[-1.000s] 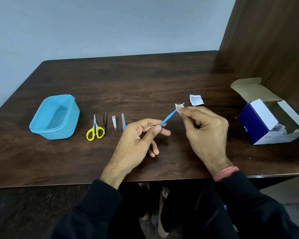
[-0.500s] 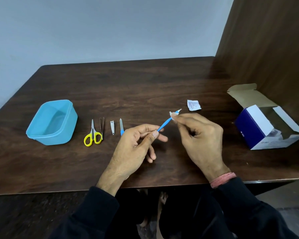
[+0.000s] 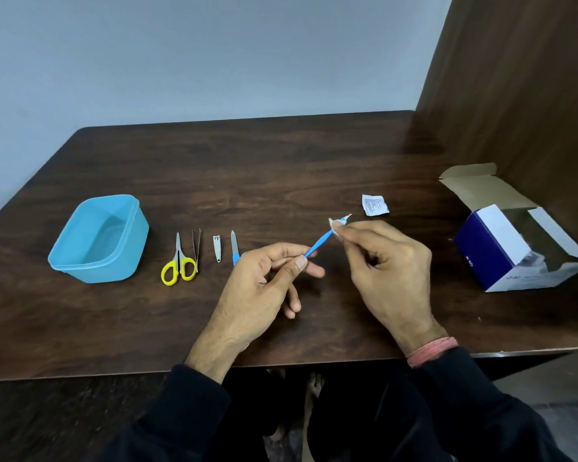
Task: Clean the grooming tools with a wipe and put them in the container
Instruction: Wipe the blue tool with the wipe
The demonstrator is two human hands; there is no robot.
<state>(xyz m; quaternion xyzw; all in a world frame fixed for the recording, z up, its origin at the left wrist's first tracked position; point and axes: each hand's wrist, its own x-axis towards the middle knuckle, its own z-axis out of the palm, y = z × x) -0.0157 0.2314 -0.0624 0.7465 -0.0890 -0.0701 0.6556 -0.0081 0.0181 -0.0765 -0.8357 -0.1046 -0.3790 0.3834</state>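
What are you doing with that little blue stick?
A person is cleaning it. The left hand holds the blue-handled tool while the right hand rubs a small white wipe near its metal tip. Scissors, tweezers, nail clipper and nail file wait on the table beside the empty blue container.
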